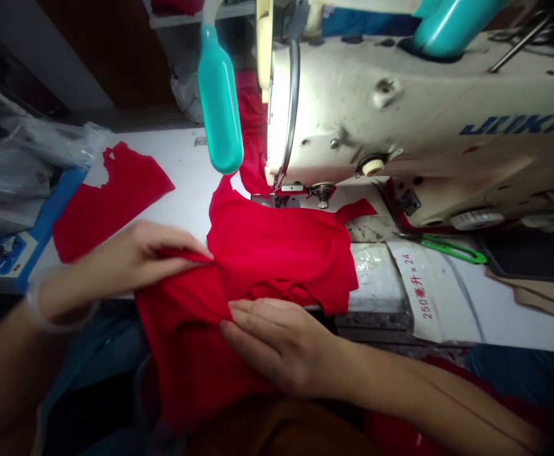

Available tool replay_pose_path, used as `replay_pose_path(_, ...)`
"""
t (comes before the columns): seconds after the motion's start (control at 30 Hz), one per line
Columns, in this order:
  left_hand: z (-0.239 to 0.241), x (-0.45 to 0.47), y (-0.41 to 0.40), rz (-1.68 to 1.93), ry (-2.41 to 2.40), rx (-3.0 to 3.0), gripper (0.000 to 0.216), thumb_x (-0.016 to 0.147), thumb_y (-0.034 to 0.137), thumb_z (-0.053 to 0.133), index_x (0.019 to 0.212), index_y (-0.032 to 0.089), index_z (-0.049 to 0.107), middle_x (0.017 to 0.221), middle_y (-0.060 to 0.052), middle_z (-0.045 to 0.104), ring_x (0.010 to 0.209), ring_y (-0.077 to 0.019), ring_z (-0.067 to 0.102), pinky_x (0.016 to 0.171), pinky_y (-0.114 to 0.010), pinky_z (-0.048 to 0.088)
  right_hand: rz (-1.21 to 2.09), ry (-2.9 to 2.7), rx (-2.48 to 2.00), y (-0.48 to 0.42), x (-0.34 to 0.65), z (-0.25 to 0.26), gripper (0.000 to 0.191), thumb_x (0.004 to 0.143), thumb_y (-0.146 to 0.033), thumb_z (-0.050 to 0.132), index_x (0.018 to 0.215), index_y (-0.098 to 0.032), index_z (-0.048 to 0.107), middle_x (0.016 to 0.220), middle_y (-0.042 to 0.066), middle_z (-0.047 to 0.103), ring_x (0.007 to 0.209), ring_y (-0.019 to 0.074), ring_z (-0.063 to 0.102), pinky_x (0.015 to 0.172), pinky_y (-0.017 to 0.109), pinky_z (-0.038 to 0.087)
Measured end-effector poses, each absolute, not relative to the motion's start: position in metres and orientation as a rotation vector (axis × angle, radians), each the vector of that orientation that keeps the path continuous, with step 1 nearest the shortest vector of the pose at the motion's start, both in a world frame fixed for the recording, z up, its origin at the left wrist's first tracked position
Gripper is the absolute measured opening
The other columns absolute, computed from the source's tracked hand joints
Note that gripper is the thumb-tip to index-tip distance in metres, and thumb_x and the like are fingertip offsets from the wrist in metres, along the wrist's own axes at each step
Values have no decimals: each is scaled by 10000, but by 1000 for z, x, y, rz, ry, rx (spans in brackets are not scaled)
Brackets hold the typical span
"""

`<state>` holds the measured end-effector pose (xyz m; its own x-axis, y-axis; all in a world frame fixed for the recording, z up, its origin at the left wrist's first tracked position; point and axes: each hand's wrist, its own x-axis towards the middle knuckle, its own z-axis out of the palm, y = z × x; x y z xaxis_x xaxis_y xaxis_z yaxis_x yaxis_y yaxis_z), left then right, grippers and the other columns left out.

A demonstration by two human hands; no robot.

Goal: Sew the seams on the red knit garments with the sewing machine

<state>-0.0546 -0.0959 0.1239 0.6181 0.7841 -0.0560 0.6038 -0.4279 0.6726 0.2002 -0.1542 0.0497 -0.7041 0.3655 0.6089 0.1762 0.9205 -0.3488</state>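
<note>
Right now, your left hand [134, 269] pinches a narrow fold of the red garment [277, 253], while your right hand [277, 342] lies flat and open across the cloth beside that fold. The garment sits on the counter [191, 171] and runs up behind the sewing machine [400, 126], with another red piece [110, 202] off to the left. You're arranging the fold, which calls for a steady hold.

Your bright red knit fabric [277, 266] is plain and unpatterned, matching the red cut piece [110, 202] on the white table top [191, 164]. Your sewing machine [400, 126] is cream with dark blue lettering [514, 125], the plastic bottle [220, 101] beside it turquoise. The scissors [452, 249] show green handles; the white bag [428, 297] carries red print.
</note>
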Motion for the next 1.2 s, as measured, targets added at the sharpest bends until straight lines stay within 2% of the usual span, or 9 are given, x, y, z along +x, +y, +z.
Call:
replay_pose_path(0.07,143,-44,-61,406,1106,2346,272,911,346,587,971,147,762,931,0,755,859,-109,677,807,-177,510,-63,-2369,-427,-135,197,55,284,972,-106,407,1078,-114,670,968,107,691,839,166,617,748,299,523)
replay_pose_path(0.17,120,-12,-11,442,1110,2411,329,928,357,538,997,100,731,1000,-1,738,962,-117,649,959,-242,475,-259,-2426,-739,-101,206,36,287,974,-101,416,1045,-163,687,873,84,665,738,146,564,667,281,466)
replay_pose_path(0.27,57,17,18,399,1133,2373,219,931,273,569,952,114,718,948,-11,739,888,-126,655,900,-229,493,-37,-2454,-988,-79,226,1,260,992,-158,439,977,-148,699,858,96,630,785,162,560,699,285,468)
replay_pose_path(0.33,20,24,23,479,1238,2360,157,906,260,635,909,115,696,890,-35,725,814,-144,642,812,-248,495,169,-2462,-971,-75,238,-17,230,992,-239,491,1043,-145,695,911,101,626,861,178,572,766,303,496)
replay_pose_path(0.43,-5,22,21,589,1221,2383,159,933,277,608,922,132,671,913,-52,702,817,-156,619,783,-256,462,405,-2439,-897,-76,251,-27,256,986,-280,514,1149,-150,663,997,105,632,947,187,592,847,329,518)
replay_pose_path(0.63,3,19,30,587,1162,2316,184,929,302,590,852,148,653,817,-19,679,739,-140,600,743,-239,449,588,-2413,-904,-61,253,-18,246,983,-177,454,1079,-129,674,930,89,643,839,158,633,747,273,527)
replay_pose_path(0.97,0,19,34,703,1212,2199,167,924,295,602,906,143,670,941,-51,722,856,-166,658,868,-281,501,494,-2348,-932,-64,247,-22,257,995,-203,471,1089,-160,707,931,80,670,829,133,647,741,235,517)
replay_pose_path(1.1,8,24,19,772,1280,2352,176,937,249,590,1039,134,675,1111,-98,687,1051,-216,635,991,-356,482,384,-2433,-983,-65,246,-24,284,995,-215,462,1111,-173,718,924,88,658,822,149,634,747,258,515)
replay_pose_path(1.2,13,23,-16,765,1073,2441,251,963,219,539,1175,133,642,1225,-130,643,1152,-222,608,1031,-357,484,362,-2453,-977,-66,248,-24,289,996,-230,461,1104,-175,723,927,98,650,846,166,623,774,287,524)
